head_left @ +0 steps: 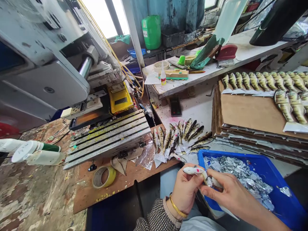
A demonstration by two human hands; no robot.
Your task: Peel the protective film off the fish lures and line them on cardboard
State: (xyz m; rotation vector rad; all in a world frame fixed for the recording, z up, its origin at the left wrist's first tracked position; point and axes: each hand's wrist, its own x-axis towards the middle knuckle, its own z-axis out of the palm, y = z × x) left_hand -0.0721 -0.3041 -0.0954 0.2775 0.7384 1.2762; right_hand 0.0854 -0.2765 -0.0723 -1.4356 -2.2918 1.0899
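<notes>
A fish-shaped lure (pixel 192 170), white underneath with a pinkish-red spot, is pinched in my left hand (pixel 184 187) close in front of me. My right hand (pixel 228 189) closes its thumb and fingers on the lure's other end, where a silvery, foil-like bit (pixel 209 182) shows between the hands. My fingers cover much of that end, and a pale strip hangs below my right hand. Just behind the hands, several similar striped lures (pixel 168 138) lie fanned out on white tabs. Under and beside my right hand is a blue bin (pixel 280 173) holding crumpled silver foil pieces (pixel 240 173).
At left stands a machine with a slotted metal bed (pixel 108 138). A yellow tape roll (pixel 104 176) lies before it, with white bottles (pixel 43 157) farther left. Stacked cardboard sheets (pixel 250 112) at right carry rows of lures. A glue bottle (pixel 163 75) stands on the shelf.
</notes>
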